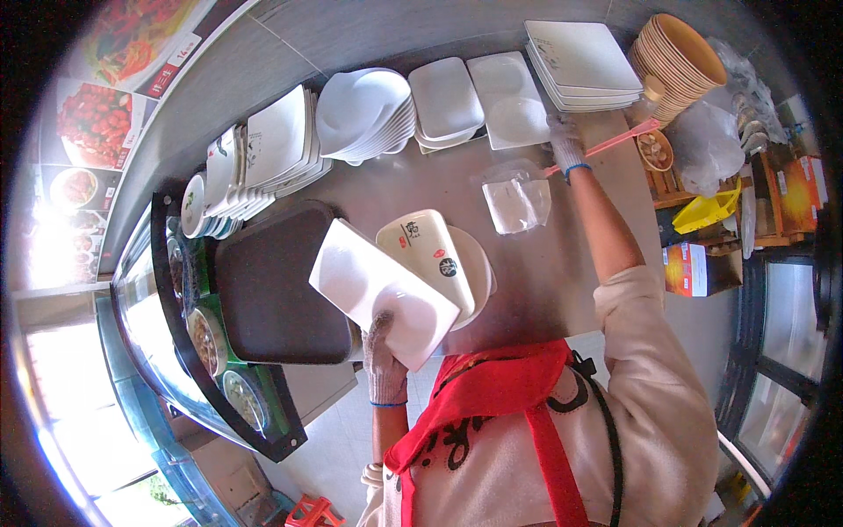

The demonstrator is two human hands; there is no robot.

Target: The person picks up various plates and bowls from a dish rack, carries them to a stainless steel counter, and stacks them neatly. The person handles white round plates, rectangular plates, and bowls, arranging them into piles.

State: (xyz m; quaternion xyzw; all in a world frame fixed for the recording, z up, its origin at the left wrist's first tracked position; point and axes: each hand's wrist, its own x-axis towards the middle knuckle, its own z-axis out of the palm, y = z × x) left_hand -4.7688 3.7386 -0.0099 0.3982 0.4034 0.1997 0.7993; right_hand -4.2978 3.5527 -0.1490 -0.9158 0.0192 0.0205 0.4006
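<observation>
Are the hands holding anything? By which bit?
The left hand holds a white plate by its near edge. I can't tell whether the right hand holds anything.

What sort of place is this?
Probably a small eatery's serving or preparation area: stacked white plates line a metal counter, food photos show at the left, with a glass-sided case below.

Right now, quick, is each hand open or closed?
Left hand: closed on a white rectangular plate.
Right hand: beside the square white plates; can't tell if open or closed.
</observation>
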